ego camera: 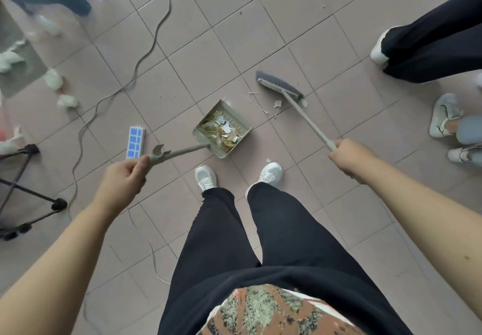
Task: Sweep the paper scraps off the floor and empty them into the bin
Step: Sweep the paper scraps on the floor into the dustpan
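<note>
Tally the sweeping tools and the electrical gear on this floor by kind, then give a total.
Broom: 1
Dustpan: 1
Power strip: 1
Total: 3

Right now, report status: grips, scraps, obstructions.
Left grip holds dustpan handle, right grip holds broom handle. Dustpan on floor, part full; loose scraps by broom head. Power strip and cable left of dustpan; bin not in sight.
</note>
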